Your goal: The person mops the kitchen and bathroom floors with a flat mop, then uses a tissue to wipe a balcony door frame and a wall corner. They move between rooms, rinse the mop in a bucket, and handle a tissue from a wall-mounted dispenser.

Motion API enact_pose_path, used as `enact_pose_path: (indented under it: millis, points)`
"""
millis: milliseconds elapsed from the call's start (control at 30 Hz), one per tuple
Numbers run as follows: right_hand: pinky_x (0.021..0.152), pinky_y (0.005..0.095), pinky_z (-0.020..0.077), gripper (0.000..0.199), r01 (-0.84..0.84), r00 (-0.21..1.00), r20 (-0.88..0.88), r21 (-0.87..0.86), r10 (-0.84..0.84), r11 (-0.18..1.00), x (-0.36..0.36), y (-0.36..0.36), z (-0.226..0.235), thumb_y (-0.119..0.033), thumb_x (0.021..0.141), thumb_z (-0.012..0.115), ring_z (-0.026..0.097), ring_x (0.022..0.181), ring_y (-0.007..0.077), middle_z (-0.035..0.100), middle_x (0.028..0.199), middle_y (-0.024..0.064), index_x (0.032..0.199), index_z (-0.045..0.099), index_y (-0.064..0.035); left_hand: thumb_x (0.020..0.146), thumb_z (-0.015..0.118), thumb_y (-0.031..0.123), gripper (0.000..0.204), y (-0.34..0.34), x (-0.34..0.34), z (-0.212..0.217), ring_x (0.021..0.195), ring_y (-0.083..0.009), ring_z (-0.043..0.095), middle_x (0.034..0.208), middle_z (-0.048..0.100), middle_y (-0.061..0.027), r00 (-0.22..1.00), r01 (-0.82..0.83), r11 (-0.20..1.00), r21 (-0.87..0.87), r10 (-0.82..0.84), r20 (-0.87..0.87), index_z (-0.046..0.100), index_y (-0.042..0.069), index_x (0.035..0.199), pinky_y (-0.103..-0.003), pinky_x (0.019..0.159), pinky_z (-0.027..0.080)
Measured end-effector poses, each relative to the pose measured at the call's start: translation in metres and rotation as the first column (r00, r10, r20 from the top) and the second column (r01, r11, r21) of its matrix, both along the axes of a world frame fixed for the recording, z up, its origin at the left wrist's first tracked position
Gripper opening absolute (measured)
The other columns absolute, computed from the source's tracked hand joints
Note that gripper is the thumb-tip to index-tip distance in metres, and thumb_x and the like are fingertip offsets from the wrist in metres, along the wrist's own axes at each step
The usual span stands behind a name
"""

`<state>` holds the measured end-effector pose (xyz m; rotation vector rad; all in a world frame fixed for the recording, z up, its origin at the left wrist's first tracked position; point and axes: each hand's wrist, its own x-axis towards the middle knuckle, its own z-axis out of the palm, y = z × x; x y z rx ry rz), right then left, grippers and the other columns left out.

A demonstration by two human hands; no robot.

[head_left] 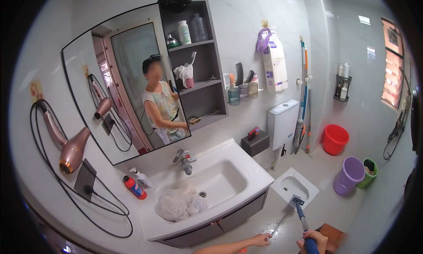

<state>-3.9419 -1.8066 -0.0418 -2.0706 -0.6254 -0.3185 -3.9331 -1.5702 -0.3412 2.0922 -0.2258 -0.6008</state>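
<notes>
1. The floor (253,221) runs between the fittings, with a wet-looking streaked patch near the left hand (261,240).
2. The sink (263,179) sits on a cabinet under the mirror (128,91), probably so that a person can wash and look up at once.
3. The squat toilet (312,192) is set low into the floor beyond the cabinet, below the cistern (282,124), presumably to keep the flush pipe short.
4. The long blue pole (303,222) slants from the right hand (320,240) to the toilet's near rim, where its flat dark head (298,200) meets the edge. The length likely lets the head reach low without much stooping.
5. The red bucket (335,141), purple bucket (349,178) and green bucket (369,174) stand toward the right side, apart from the pole, perhaps to leave foot room.
6. A crumpled clear bag (176,204) lies in the sink's near left part, maybe just set down there.
7. The right hand's fingers close snugly round the pole's thick blue grip, as if to steer the head.
8. The left hand is stretched low, its fingers curled and bunched, with little gap. A pale thin streak leads from the fingertips; I cannot tell whether they hold something or it is glare.
</notes>
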Motion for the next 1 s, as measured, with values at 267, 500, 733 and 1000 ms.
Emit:
enact_pose_path:
  millis: [267,500,733,1000]
  points:
    - [0.067,0.0279,0.0474,0.015,-0.004,0.993,-0.114,0.066,0.011,0.998,0.039,0.062,0.055,-0.007,0.072,0.07,0.059,0.07,0.0161,0.063,0.076,0.0122,0.082,0.06,-0.0023,0.079,0.062,0.022,0.046,0.04,0.044,0.072,0.087,-0.0213,0.059,0.096,0.059,-0.0124,0.994,0.105,0.963,-0.248,-0.104,0.014,0.047,0.006,0.119,-0.034,0.078,0.048]
    - [0.061,0.0269,0.0436,0.003,0.205,0.957,-0.243,0.181,-0.158,0.962,0.068,0.109,0.068,-0.003,0.08,0.062,0.051,0.066,0.0122,0.058,0.07,0.0072,0.078,0.06,-0.0021,0.083,0.06,0.021,0.042,0.113,0.035,0.072,0.087,-0.0161,0.058,0.095,0.059,-0.0095,0.999,-0.037,0.902,-0.43,0.04,0.0,0.047,0.006,0.12,-0.03,0.079,0.048]
    - [0.061,0.0292,0.0419,0.013,0.06,0.998,0.002,0.084,-0.06,0.995,0.108,0.135,0.078,-0.011,0.082,0.064,0.049,0.064,0.0143,0.056,0.068,0.0063,0.076,0.059,-0.0017,0.085,0.061,0.023,0.041,0.162,-0.012,0.071,0.084,-0.0117,0.056,0.092,0.058,-0.0056,0.958,-0.268,0.83,-0.489,0.282,-0.047,0.047,0.006,0.12,-0.028,0.078,0.047]
    - [0.062,0.0325,0.0447,0.022,-0.083,0.986,0.143,-0.04,0.088,0.996,0.15,0.158,0.066,-0.019,0.081,0.067,0.051,0.061,0.0193,0.055,0.068,0.0084,0.078,0.055,-0.0014,0.084,0.061,0.021,0.036,0.16,0.002,0.073,0.081,-0.0127,0.056,0.09,0.06,-0.006,0.894,-0.392,0.749,-0.534,0.447,-0.028,0.051,0.007,0.116,-0.029,0.075,0.048]
